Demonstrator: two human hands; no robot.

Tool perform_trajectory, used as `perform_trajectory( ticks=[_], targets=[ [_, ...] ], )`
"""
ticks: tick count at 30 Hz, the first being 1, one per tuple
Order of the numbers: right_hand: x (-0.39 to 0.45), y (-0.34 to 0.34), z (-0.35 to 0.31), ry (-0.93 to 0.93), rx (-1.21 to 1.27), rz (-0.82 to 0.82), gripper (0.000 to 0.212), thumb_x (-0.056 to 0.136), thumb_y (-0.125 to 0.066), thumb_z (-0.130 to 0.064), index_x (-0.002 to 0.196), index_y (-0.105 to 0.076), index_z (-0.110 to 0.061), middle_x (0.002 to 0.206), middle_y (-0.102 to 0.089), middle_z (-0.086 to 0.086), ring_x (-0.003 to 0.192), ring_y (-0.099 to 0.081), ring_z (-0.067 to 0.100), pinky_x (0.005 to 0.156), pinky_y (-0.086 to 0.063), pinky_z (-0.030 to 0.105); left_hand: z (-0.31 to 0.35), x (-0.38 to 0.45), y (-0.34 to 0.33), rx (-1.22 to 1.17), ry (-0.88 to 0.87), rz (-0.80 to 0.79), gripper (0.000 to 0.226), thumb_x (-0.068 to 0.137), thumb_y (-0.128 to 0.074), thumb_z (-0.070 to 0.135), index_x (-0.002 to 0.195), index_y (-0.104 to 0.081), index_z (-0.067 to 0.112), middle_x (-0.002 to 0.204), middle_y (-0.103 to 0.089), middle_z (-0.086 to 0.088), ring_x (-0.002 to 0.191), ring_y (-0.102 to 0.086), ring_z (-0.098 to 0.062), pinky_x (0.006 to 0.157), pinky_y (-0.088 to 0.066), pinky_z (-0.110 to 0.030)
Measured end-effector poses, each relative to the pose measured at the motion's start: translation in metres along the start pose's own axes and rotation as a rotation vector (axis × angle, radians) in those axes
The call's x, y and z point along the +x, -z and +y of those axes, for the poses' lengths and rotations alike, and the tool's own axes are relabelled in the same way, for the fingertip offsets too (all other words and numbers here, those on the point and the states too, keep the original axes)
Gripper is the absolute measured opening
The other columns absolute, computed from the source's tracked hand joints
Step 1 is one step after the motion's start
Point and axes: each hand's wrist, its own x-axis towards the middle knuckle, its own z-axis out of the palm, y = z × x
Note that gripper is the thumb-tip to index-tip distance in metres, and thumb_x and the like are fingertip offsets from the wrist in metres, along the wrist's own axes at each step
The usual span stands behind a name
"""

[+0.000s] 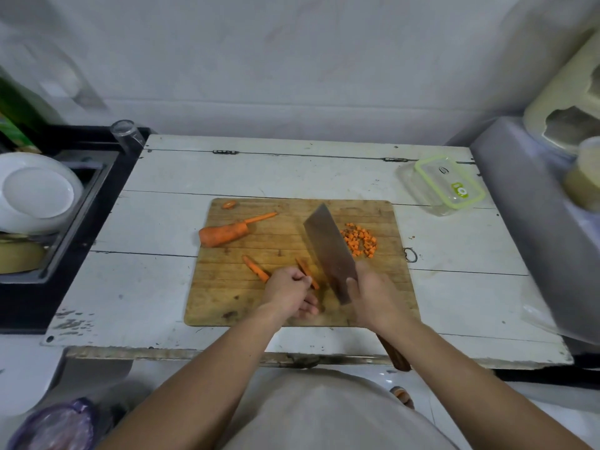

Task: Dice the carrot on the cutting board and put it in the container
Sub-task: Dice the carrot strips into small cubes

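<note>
Nearest the body, the left hand (pixel 290 292) rests on the wooden cutting board (pixel 227 297), its fingers curled and pinching a thin carrot slice (pixel 305 271) that stands on edge at the fingertips. Just to the right of it, the right hand (pixel 368 295) grips a cleaver (pixel 329 251) where blade meets handle; the dark wooden handle sticks out behind the wrist, past the near edge of the table, while the broad blade angles away and to the left above the board, close beside the held slice. Just left of the left hand's knuckles lies another carrot strip (pixel 256 268), flat on the board. Beyond the right hand, past the blade's right side, sits a small heap of diced carrot (pixel 361 240). Farther from the left hand, up and to its left, the uncut carrot piece (pixel 224 234) lies across the board's left edge, with a thin sliver (pixel 261 217) just behind it and a small round end piece (pixel 229 204) near the board's far left corner. Well beyond the right hand, off the board at the far right of the white wooden table (pixel 168 177), stands the clear container (pixel 448 186) with its green-rimmed lid on top.
</note>
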Motion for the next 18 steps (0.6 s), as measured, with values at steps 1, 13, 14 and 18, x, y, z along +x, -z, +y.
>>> perform_trajectory(
  ticks=[1, 13, 14, 18],
  targets=[
    [-0.004, 0.0, 0.0, 0.012, -0.014, 0.001, 0.021, 0.107, -0.041, -0.029, 0.119, -0.048, -0.014, 0.087, -0.056, 0.001, 0.074, -0.055, 0.022, 0.059, -0.043, 0.033, -0.001, -0.001, 0.0, 0.003, -0.007, -0.003, 0.015, 0.108, -0.05, 0.02, 0.108, -0.06, 0.01, 0.081, -0.074, -0.017, 0.058, -0.072, -0.025, 0.061, -0.062, -0.038],
    [-0.026, -0.018, -0.008, 0.117, -0.176, -0.012, 0.01, 0.107, -0.037, -0.027, 0.103, -0.039, -0.018, 0.078, -0.057, 0.005, 0.068, -0.058, 0.03, 0.059, -0.05, 0.042, -0.003, -0.003, -0.002, 0.023, -0.036, 0.026, 0.016, 0.108, -0.049, 0.022, 0.101, -0.062, 0.014, 0.08, -0.075, -0.016, 0.066, -0.075, -0.03, 0.058, -0.062, -0.034],
    [-0.026, -0.019, -0.008, 0.123, -0.196, -0.006, 0.008, 0.107, -0.038, -0.025, 0.104, -0.039, -0.017, 0.078, -0.058, 0.006, 0.068, -0.058, 0.03, 0.059, -0.05, 0.042, -0.002, -0.003, -0.002, 0.024, -0.035, 0.028, 0.016, 0.108, -0.049, 0.022, 0.101, -0.062, 0.014, 0.081, -0.075, -0.016, 0.067, -0.076, -0.03, 0.058, -0.063, -0.035],
    [-0.026, -0.019, -0.008, 0.127, -0.207, 0.008, 0.01, 0.106, -0.039, -0.022, 0.099, -0.032, -0.02, 0.077, -0.058, 0.006, 0.065, -0.056, 0.029, 0.056, -0.048, 0.041, -0.002, -0.002, -0.002, 0.014, -0.03, 0.025, 0.017, 0.108, -0.049, 0.022, 0.101, -0.062, 0.014, 0.081, -0.075, -0.017, 0.067, -0.075, -0.031, 0.06, -0.064, -0.037]
  ],
)
